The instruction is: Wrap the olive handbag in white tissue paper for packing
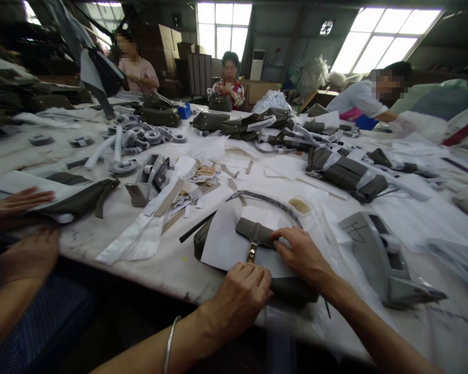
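A dark olive handbag (pixel 292 291) lies flat near the table's front edge, partly covered by white paper (pixel 224 241). Its flap strap with a gold clasp (pixel 251 252) shows through the paper. My left hand (pixel 242 296) rests on the bag's near edge with fingers curled under, pressing on the paper. My right hand (pixel 298 254) lies just right of the clasp, fingers bent and pinching the paper beside the flap. The bag's curved handle (pixel 265 200) arches behind it.
A co-worker's hands (pixel 17 205) press on another olive bag (pixel 78 200) at left. Paper strips and cardboard scraps (pixel 203 174), tape rolls (pixel 122 167) and more bags (pixel 347 174) cover the white table. A grey wrapped bag (pixel 386 259) lies right. Three people sit at the far side.
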Demonstrator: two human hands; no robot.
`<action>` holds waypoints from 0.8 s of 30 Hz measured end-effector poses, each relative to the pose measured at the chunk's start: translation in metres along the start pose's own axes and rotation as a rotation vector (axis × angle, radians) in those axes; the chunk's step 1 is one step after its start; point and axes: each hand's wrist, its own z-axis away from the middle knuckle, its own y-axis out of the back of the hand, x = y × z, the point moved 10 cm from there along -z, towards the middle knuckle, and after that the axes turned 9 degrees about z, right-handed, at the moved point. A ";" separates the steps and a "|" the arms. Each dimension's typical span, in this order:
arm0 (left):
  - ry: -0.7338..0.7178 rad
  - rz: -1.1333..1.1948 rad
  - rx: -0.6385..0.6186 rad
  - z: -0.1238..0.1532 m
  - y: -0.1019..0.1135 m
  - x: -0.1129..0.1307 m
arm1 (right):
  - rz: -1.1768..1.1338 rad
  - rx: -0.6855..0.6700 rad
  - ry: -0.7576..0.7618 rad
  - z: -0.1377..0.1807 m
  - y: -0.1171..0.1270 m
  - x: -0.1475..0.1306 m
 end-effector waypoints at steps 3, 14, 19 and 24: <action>0.005 0.021 0.015 0.002 0.000 0.000 | 0.135 0.055 0.176 0.023 -0.007 -0.036; -0.034 0.096 0.061 -0.027 0.018 -0.010 | 0.229 0.139 0.179 0.043 -0.019 -0.034; -0.003 0.161 0.106 -0.024 0.025 -0.017 | 0.229 0.171 0.179 0.047 -0.019 -0.035; 0.108 0.093 0.191 -0.020 0.048 -0.046 | 0.187 0.191 0.180 0.045 -0.014 -0.033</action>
